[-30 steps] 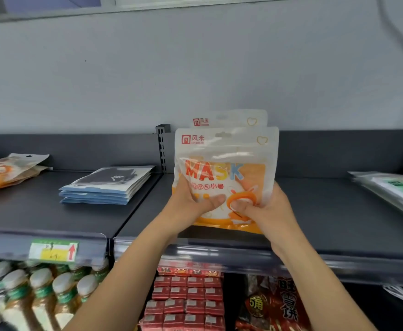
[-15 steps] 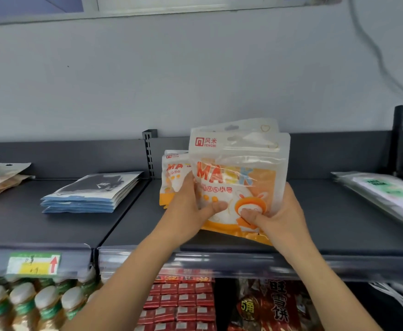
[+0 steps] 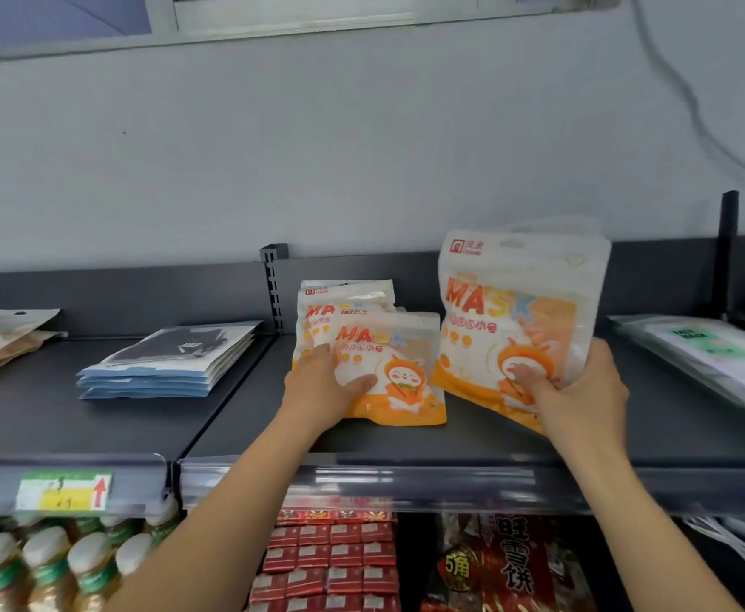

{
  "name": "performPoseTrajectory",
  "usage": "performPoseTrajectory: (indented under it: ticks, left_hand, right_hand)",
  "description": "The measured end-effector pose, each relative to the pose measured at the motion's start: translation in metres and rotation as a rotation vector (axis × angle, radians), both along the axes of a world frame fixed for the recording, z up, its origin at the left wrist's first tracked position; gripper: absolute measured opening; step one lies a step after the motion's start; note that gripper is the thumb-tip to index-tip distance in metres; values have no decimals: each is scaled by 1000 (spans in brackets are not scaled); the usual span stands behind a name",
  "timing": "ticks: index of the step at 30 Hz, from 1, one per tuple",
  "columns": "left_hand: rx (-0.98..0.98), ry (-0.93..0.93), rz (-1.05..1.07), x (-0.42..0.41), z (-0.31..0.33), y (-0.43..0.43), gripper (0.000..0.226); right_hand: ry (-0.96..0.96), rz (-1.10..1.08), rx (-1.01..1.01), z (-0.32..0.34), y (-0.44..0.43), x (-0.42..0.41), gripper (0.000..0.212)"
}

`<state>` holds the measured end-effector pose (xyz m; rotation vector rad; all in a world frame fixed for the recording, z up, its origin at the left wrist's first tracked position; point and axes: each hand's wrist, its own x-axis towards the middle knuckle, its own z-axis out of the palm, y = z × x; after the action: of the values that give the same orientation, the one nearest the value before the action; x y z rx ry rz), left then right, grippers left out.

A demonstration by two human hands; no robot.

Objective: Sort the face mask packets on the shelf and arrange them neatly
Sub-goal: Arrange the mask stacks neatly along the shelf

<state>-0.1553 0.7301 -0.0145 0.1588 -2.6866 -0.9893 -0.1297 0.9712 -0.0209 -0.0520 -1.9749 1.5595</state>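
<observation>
- Left hand (image 3: pixel 327 393) grasped the front packet (image 3: pixel 399 373) of a leaning row, apparently steadying it.
- Right hand (image 3: pixel 580 393) gripped spare packets (image 3: pixel 516 311) upright, likely to add them.

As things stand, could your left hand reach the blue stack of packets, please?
Probably yes: only bare shelf lies between the left hand and the blue stack. The hand grips an orange packet, though, so it would have to let go first.
</observation>
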Motion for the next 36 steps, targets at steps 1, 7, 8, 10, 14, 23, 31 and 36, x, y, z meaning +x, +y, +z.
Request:
performPoseTrajectory:
  ticks: [1,7,8,10,14,23,31,36]
  left_hand:
    - [46,0,6,-1,1,3,78]
    - [270,188,96,-1,4,3,72]
    - [282,254,110,-1,6,0,60]
    - [328,378,144,-1,11,-10,33]
    - [386,335,331,-12,13,-36,41]
    - [428,50,175,-28,-5,-30,31]
    - [475,322,86,-7,13,-15,66]
    - [457,473,21,10,25,-14,24]
  right_hand:
    - [-7,6,14,0,-1,0,38]
    - [-35,5,41,-1,-1,1,40]
    - [-39,7,40,-1,-1,1,39]
    - [-36,10,40,-2,-1,1,39]
    - [-34,24,52,-1,-2,2,38]
    - [-45,17,78,-2,-4,-2,39]
    - [-35,32,70,-2,-4,-1,38]
    - [-23,40,60,-3,-3,-2,39]
